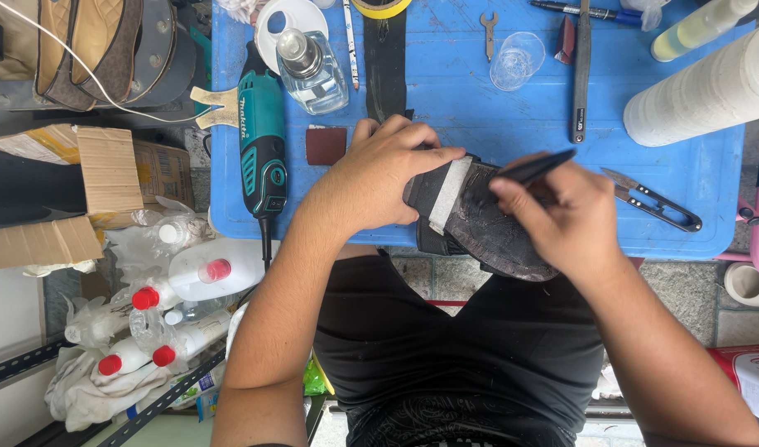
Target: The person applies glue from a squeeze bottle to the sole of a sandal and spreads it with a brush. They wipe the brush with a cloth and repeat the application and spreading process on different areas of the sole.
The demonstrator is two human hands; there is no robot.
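Left hand (388, 178) clamped on dark shoe (479, 219) at blue surface (479, 99) near edge. Right hand (566, 215) pinches black tool (533, 168) against sole. Teal grinder (262, 141), clear bottle (312, 70) left of shoe; red-capped white bottles (189, 281), brown carton (106, 170) farther left.

Black shoe sole (487, 228) (white strip) — blue table (454, 91), teal grinder (262, 141).
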